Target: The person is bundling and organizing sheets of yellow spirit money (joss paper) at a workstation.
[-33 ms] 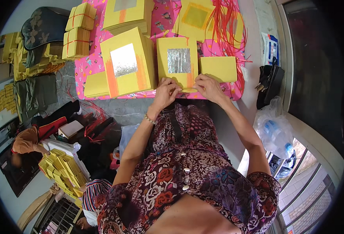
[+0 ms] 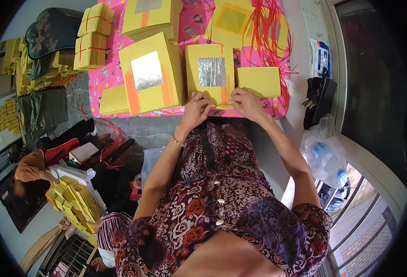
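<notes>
In front of me lies a yellow paper sheet [image 2: 210,52] with a silver foil square and orange bands. Its near edge is folded up in a narrow strip at the table's edge. My left hand [image 2: 197,109] pinches the left end of that fold, thumb and fingers together. At the right end my right hand [image 2: 249,104] grips the same fold with bent fingers. To the left stands a thick stack of similar foil-marked yellow paper [image 2: 130,56]. Beside my right hand is a smaller stack of plain yellow paper [image 2: 259,81].
A pink patterned cloth [image 2: 192,30] covers the table. Red strings [image 2: 269,32] hang over its right side; tied yellow bundles [image 2: 91,51] stand far left. Keys [image 2: 312,99] hang near the right wall. Another person in a striped garment [image 2: 113,231] is at lower left, beside yellow stacks [image 2: 76,198].
</notes>
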`<state>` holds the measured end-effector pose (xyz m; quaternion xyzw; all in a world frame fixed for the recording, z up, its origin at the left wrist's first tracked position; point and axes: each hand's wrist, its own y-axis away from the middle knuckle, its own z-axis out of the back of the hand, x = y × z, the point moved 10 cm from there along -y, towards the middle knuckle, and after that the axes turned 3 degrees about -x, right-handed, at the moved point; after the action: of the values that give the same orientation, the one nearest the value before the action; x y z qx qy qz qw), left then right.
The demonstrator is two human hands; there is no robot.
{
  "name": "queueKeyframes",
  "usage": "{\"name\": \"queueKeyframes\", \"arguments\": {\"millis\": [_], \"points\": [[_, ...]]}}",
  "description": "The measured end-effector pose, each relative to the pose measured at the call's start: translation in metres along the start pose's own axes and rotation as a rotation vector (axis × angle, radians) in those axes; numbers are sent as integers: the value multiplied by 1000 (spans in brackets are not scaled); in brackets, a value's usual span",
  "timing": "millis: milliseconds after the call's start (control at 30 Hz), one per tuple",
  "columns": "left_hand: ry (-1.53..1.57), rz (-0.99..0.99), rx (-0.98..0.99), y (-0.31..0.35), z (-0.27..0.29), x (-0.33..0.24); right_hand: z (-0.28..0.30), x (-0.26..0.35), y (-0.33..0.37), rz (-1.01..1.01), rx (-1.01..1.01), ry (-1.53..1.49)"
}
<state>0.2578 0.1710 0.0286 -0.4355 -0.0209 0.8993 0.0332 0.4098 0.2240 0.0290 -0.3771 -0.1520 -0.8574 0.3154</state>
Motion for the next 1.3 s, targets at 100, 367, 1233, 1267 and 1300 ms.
{"name": "queueKeyframes", "arguments": {"millis": [100, 367, 1233, 1267, 1300], "points": [[32, 15, 5, -1, -1, 1, 0, -2, 0, -8, 4, 3], [5, 20, 13, -5, 1, 2, 2, 7, -1, 53, -32, 91], [-458, -85, -108, -58, -6, -39, 61, -58, -134, -167, -267, 15], [-458, -86, -113, -61, -6, -36, 61, -61, -138, -184, -258, 22], [-476, -77, -94, -63, -8, -32, 61, -59, -142, -178, -256, 23]]}}
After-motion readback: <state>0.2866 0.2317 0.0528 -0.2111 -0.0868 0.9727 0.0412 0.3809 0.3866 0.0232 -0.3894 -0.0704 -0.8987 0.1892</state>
